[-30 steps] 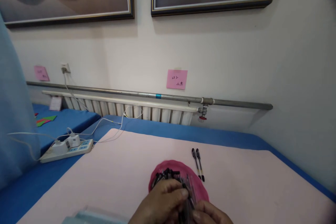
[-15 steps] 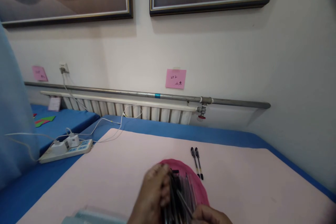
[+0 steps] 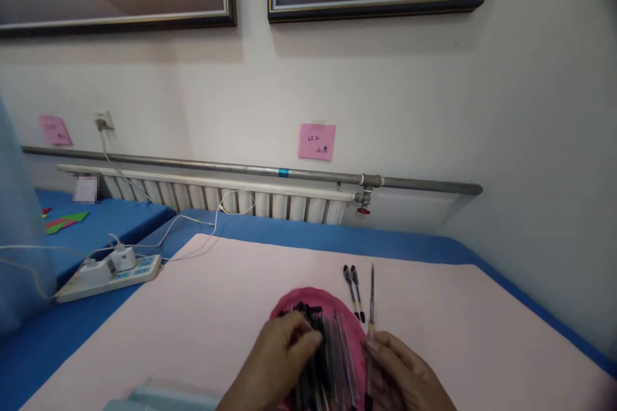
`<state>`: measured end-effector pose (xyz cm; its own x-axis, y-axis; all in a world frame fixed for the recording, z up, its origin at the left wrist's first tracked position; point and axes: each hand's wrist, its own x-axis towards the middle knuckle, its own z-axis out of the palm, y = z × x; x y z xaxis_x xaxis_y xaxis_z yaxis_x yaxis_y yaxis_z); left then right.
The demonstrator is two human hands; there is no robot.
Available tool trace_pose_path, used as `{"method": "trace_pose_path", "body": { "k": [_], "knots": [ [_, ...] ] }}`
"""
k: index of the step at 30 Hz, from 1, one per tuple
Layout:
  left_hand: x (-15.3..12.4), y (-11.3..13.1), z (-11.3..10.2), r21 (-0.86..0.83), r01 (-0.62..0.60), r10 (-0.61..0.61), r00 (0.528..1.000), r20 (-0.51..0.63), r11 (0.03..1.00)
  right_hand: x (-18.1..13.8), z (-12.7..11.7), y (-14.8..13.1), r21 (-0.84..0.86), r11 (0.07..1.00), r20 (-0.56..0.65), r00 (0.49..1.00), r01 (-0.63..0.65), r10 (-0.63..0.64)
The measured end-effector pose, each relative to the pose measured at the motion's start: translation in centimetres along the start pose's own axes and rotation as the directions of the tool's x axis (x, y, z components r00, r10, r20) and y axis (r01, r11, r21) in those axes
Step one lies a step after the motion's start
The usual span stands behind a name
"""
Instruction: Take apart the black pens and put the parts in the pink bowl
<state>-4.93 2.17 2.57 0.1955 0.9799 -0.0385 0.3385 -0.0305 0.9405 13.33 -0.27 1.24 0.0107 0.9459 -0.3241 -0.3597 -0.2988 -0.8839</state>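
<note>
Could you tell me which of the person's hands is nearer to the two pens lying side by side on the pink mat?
The right hand: it sits just below the two pens, holding a single pen beside them. The left hand lies farther left, over the pen pile.

Single head-worn view, looking forward and slightly down across the worktop [image 3: 216, 308] toward the far wall [image 3: 409, 109]; the hands [image 3: 337, 366] lie close at the near, bottom edge.

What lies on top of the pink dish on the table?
A heap of dark pens lies on the pink dish. The left hand and right hand cover its near part, so anything beneath is hidden.
</note>
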Motion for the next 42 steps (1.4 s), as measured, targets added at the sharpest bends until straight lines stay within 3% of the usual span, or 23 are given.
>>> {"method": "trace_pose_path", "body": {
  "k": [2, 4, 7, 10, 15, 17, 21, 23, 29, 32, 35, 38, 40, 42],
  "knots": [
    [-0.7, 0.9, 1.3, -0.019, 0.032, -0.028, 0.984, 0.173, 0.999, 0.2, 0.0, 0.2, 0.042, 0.998, -0.034, 0.998, 0.051, -0.050],
    [-1.2, 1.4, 2.5, -0.022, 0.020, -0.014, 0.967, 0.254, 1.000, 0.2, 0.0, 0.4, 0.079, 0.995, -0.041, 0.998, 0.061, -0.057],
    [-1.4, 1.4, 3.6, 0.022, -0.086, 0.080, 0.976, 0.202, 0.996, 0.0, 0.2, 0.4, 0.092, 0.994, -0.022, 0.999, 0.050, -0.048],
    [-1.2, 1.4, 3.6, 0.060, -0.108, 0.093, 0.975, 0.204, 0.992, -0.2, 0.2, 0.3, 0.079, 0.994, 0.011, 0.997, 0.070, -0.071],
    [-1.2, 1.9, 3.1, -0.149, 0.111, -0.039, 0.906, 0.421, 0.983, -0.2, 0.0, 0.1, 0.194, 0.978, 0.104, 0.989, 0.082, -0.103],
    [-1.2, 1.7, 3.3, -0.164, 0.128, -0.051, 0.911, 0.409, 0.978, -0.1, 0.0, 0.1, 0.203, 0.975, 0.105, 0.989, 0.085, -0.108],
    [-0.7, 0.4, 4.1, -0.109, -0.014, 0.039, 0.972, 0.230, 0.994, -0.1, 0.1, 0.3, 0.148, 0.981, 0.048, 0.990, 0.127, -0.135],
    [-0.5, 0.1, 4.1, -0.137, -0.009, 0.046, 0.961, 0.272, 0.991, -0.2, 0.1, 0.4, 0.156, 0.980, 0.070, 0.989, 0.121, -0.133],
    [-0.7, 0.4, 3.0, -0.218, 0.231, -0.092, 0.856, 0.508, 0.948, -0.6, 0.3, 0.2, 0.223, 0.966, 0.105, 0.982, 0.130, -0.156],
    [-0.7, 0.3, 3.4, -0.221, 0.222, -0.111, 0.897, 0.427, 0.950, -0.7, 0.4, 0.2, 0.215, 0.963, 0.067, 0.982, 0.160, -0.178],
    [-0.6, 0.1, 3.8, -0.154, 0.115, -0.061, 0.947, 0.315, 0.981, -0.6, 0.4, 0.3, 0.161, 0.968, 0.014, 0.980, 0.193, -0.198],
    [-0.5, 0.2, 3.6, -0.133, 0.127, -0.069, 0.925, 0.373, 0.983, -0.4, 0.4, 0.5, 0.197, 0.962, 0.020, 0.981, 0.187, -0.195],
    [-0.6, 0.5, 3.3, -0.211, 0.209, -0.089, 0.880, 0.466, 0.955, -0.3, 0.4, 0.5, 0.252, 0.951, 0.023, 0.981, 0.182, -0.194],
    [-0.7, 0.6, 3.1, -0.291, 0.264, -0.094, 0.867, 0.490, 0.919, -0.2, 0.3, 0.5, 0.288, 0.939, 0.006, 0.980, 0.187, -0.197]
  ]
}}
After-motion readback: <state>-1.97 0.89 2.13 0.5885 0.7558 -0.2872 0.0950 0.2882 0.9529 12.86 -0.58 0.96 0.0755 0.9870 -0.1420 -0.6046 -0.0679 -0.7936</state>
